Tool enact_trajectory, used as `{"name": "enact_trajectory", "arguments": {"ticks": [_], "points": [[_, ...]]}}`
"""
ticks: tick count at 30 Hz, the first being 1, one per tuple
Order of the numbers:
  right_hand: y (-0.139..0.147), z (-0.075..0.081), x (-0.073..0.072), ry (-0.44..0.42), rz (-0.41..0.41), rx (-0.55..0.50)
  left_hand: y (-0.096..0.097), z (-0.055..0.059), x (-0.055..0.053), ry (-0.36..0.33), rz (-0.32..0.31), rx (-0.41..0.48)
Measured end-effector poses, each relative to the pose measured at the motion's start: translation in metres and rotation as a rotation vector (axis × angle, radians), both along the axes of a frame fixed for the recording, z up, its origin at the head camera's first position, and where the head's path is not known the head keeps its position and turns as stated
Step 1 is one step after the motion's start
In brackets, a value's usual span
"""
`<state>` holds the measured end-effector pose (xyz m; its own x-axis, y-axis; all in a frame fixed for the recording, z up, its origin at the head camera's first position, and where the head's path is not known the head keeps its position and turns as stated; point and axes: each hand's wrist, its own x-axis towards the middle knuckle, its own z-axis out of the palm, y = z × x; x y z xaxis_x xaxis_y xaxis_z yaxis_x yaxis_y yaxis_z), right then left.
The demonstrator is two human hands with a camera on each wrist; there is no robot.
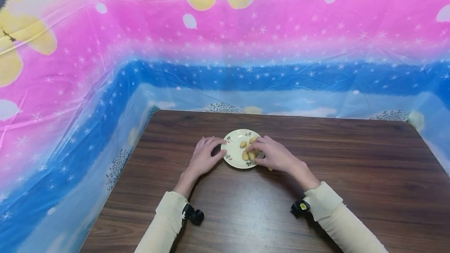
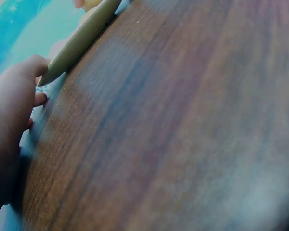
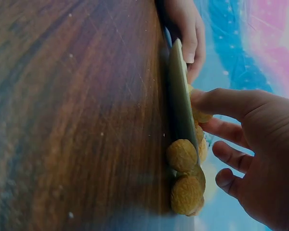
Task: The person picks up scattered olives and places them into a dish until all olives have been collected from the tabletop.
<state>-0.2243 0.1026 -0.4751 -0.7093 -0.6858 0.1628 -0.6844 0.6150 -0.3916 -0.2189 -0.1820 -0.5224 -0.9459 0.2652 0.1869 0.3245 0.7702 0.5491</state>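
A white plate [image 1: 234, 161] with small printed motifs lies on the table, several walnuts [image 1: 243, 144] on it. My left hand [image 1: 205, 155] holds the plate's left rim, thumb and fingers spread along the edge. Over the plate's right side, my right hand [image 1: 275, 154] pinches a walnut [image 3: 202, 115] between thumb and index finger, its other fingers loosely bent. Beside the plate's right edge more walnuts [image 3: 187, 195] rest on the table, mostly hidden by the right hand in the head view. The left wrist view catches the plate's rim [image 2: 82, 43] from the side.
The dark wood-grain table [image 1: 242, 214] spreads around the plate. A pink and blue patterned cloth [image 1: 225, 50] hangs behind it and along the left side. Black wrist cameras [image 1: 193, 214] sit at both cream sleeves [image 1: 161, 221].
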Motion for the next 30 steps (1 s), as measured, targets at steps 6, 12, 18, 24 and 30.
{"name": "enact_trajectory", "arguments": {"ticks": [6, 12, 18, 24, 30], "points": [[-0.003, -0.002, 0.0, 0.004, -0.014, 0.017, 0.0, 0.001, 0.0, 0.003, 0.0, -0.004], [-0.002, -0.002, 0.001, 0.003, -0.005, -0.003, 0.0, 0.002, 0.001, 0.007, -0.006, -0.003], [0.006, 0.004, 0.002, -0.039, -0.021, -0.057, 0.001, 0.001, 0.0, 0.023, -0.015, 0.003], [0.018, 0.008, 0.004, -0.056, -0.058, -0.069, 0.002, 0.001, 0.0, 0.025, -0.02, 0.004], [0.032, 0.006, 0.006, -0.069, -0.091, -0.059, 0.001, 0.002, 0.001, 0.007, -0.009, -0.002]]}}
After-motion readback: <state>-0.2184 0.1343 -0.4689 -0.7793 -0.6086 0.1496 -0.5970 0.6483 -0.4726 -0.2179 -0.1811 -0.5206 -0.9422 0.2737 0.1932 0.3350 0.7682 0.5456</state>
